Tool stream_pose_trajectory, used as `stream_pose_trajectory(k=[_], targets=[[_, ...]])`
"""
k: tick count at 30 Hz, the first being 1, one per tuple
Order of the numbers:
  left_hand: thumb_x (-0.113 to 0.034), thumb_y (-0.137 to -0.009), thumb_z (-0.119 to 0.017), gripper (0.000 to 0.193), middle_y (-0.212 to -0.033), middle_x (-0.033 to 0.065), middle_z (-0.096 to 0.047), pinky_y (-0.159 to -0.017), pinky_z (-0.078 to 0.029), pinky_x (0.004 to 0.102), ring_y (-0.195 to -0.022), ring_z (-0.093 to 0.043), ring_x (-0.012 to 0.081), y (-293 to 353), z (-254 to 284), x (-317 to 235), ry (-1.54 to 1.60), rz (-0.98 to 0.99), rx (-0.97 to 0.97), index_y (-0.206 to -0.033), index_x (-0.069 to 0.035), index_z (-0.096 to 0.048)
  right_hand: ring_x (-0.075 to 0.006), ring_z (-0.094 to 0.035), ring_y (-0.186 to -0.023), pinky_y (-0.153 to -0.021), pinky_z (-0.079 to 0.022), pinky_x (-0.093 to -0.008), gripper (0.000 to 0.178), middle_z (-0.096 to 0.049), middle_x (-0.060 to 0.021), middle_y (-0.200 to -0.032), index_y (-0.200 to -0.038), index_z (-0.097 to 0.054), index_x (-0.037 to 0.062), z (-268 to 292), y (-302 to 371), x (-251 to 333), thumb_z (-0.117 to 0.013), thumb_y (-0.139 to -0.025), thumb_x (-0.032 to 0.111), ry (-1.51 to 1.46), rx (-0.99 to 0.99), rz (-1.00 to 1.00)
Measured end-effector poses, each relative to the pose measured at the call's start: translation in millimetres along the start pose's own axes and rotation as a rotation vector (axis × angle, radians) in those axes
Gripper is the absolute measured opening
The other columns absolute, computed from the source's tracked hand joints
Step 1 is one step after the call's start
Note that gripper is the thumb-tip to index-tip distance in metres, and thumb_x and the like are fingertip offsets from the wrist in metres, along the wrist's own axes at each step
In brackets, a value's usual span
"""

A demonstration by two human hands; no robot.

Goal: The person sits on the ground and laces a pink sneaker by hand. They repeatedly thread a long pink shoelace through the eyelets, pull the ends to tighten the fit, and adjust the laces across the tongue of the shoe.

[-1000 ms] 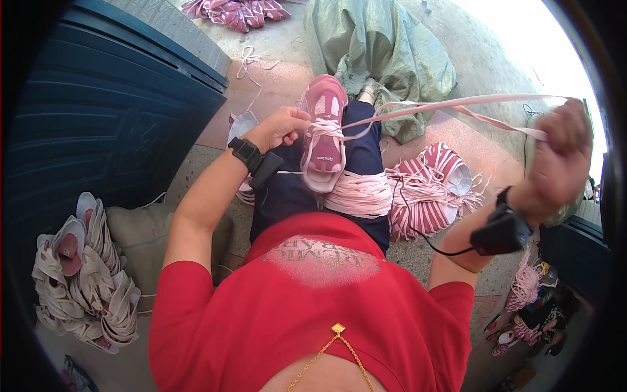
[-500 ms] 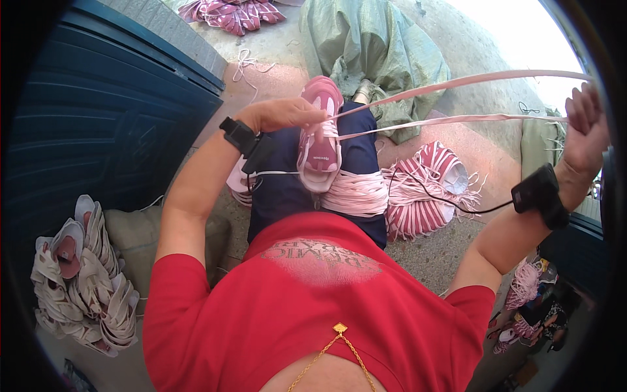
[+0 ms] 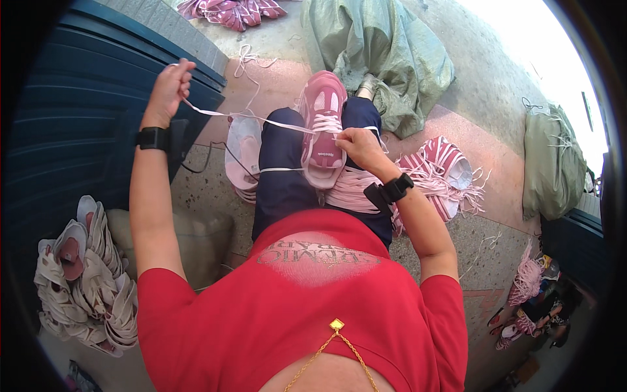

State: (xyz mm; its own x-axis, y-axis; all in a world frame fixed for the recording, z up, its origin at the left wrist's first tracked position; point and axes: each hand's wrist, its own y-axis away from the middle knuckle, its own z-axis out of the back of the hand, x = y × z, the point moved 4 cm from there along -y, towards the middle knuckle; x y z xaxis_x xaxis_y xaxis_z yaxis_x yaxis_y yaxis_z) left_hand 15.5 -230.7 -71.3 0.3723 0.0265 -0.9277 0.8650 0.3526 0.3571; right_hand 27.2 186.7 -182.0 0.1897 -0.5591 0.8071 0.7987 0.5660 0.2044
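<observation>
Head cam: your left hand (image 3: pixel 172 86)'s closed tight on a lace (image 3: pixel 281 124) running to the pink shoe (image 3: pixel 325 145) on your lap. Right hand (image 3: pixel 361 147)'s at the shoe's side, can't tell if it's pinching anything. Green sack (image 3: pixel 379 55) beyond, contents hidden.

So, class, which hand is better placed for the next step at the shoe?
Probably the right hand: it is at the pink shoe, while the left hand is farther off, holding an outstretched lace.

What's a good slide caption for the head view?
Left hand holds a pale lace out from a pink shoe, right hand at the shoe's right edge.
</observation>
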Motion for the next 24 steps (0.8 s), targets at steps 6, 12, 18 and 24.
stream_pose_trajectory(k=[6,12,18,24], targets=[[-0.022,-0.093,-0.054,0.022,-0.066,-0.0058,-0.046,-0.048,-0.031,0.0174,-0.055,-0.039,0.0023,42,-151,88,-0.261,0.09,0.486,-0.103,-0.003,-0.059,-0.0374,-0.062,-0.07,-0.07,-0.049,-0.0439,0.013,-0.063,-0.0192,-0.069,-0.07,-0.068,0.004,-16,-18,7,-0.065,-0.073,0.016,0.418,-0.157,0.183],[-0.014,-0.092,-0.054,0.032,-0.069,-0.0027,-0.052,-0.052,-0.04,0.0172,-0.059,-0.047,0.0038,71,-194,97,-0.284,0.033,0.43,-0.122,-0.003,-0.053,-0.0366,-0.063,-0.07,-0.069,-0.05,-0.0427,0.012,-0.062,-0.0184,-0.068,-0.063,-0.066,0.0036,-25,-32,7,-0.063,-0.07,0.012,0.146,0.008,0.061],[-0.008,-0.089,-0.057,0.025,-0.073,0.0013,-0.059,-0.058,-0.045,0.0221,-0.064,-0.054,0.0074,74,-207,110,-0.349,-0.195,0.494,-0.112,-0.003,-0.061,-0.0398,-0.06,-0.089,-0.077,-0.047,-0.0455,0.02,-0.062,-0.0229,-0.089,-0.096,-0.056,-0.0004,-22,-23,2,-0.051,-0.078,0.003,0.074,-0.054,0.024],[-0.021,-0.074,-0.07,0.023,-0.08,0.0169,-0.062,-0.07,-0.049,0.0398,-0.079,-0.062,0.0329,75,-228,119,-0.887,-0.346,0.48,-0.086,-0.003,-0.065,-0.0413,-0.058,-0.088,-0.075,-0.045,-0.0464,0.019,-0.061,-0.0232,-0.088,-0.098,-0.051,-0.0002,-30,-25,10,-0.053,-0.079,0.003,0.069,-0.09,0.16]])
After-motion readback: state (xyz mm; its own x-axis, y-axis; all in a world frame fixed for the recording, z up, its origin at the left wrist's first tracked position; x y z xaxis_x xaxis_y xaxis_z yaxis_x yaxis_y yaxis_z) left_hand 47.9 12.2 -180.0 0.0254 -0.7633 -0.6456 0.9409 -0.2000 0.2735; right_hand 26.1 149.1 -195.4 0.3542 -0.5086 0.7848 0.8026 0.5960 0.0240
